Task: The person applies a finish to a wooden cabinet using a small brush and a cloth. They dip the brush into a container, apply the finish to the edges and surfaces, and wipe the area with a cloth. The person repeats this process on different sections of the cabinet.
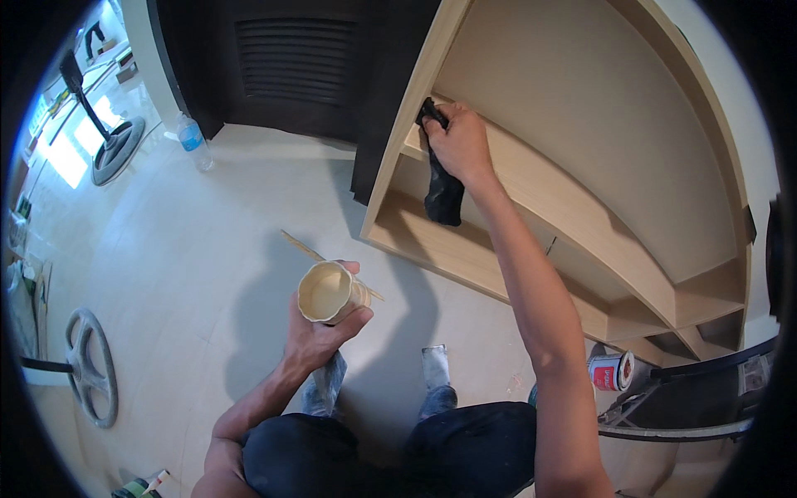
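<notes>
My right hand (459, 139) presses a black cloth (441, 187) against the front edge of a shelf in a light wooden cabinet (598, 158); the cloth hangs down below my fingers. My left hand (320, 332) holds a small cream-coloured cup (330, 292) of pale liquid over the floor, together with a thin wooden stick (300, 246) that juts out to the upper left behind the cup. My knees and dark trousers show at the bottom.
A plastic water bottle (193, 141) stands on the pale tiled floor by a dark wall panel (290, 62). A fan base (116, 149) is at upper left, a round metal stand (90, 367) at left. A red-and-white can (612, 371) lies at lower right beside a dark frame.
</notes>
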The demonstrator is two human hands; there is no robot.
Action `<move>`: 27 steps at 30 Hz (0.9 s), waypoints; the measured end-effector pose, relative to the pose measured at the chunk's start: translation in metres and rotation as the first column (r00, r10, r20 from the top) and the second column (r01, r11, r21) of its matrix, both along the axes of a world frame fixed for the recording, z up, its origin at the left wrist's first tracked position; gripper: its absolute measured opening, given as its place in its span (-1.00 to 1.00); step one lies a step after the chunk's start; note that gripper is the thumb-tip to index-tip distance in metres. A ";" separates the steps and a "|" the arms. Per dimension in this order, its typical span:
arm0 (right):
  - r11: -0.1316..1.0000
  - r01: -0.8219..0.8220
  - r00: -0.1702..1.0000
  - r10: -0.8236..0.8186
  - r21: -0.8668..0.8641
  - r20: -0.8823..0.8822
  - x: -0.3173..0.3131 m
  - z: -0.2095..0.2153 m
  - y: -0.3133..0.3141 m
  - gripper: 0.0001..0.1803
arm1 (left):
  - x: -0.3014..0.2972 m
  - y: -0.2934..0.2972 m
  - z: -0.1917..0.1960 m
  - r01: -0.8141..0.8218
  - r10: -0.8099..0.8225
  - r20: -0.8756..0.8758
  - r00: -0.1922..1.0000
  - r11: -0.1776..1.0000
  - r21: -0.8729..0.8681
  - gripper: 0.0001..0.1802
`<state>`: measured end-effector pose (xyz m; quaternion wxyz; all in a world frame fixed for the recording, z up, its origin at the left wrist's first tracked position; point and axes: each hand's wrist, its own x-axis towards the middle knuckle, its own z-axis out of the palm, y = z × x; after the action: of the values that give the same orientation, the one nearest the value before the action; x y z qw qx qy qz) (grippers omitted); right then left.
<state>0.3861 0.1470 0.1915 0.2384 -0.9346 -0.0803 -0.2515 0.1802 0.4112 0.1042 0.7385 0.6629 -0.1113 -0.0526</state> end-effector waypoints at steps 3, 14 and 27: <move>0.992 -0.043 0.991 0.057 0.118 -0.118 -0.017 0.009 0.007 -0.66 | 0.001 -0.003 -0.002 0.035 -0.036 0.002 0.999 0.999 0.014 -0.27; -0.011 -0.012 0.905 0.425 1.000 0.015 -0.064 0.037 -0.045 -0.60 | -0.001 0.007 -0.009 -0.084 0.083 -0.028 0.996 0.996 -0.017 -0.36; 0.827 0.075 0.990 0.007 0.557 -0.144 0.013 0.018 -0.041 -0.59 | 0.067 0.028 0.060 -0.153 0.145 0.182 0.973 0.988 0.030 -0.27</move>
<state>0.3988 0.1064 0.2096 0.5024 -0.8401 0.0307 -0.2021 0.2468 0.4394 0.1638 0.7128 0.6873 -0.1260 0.0602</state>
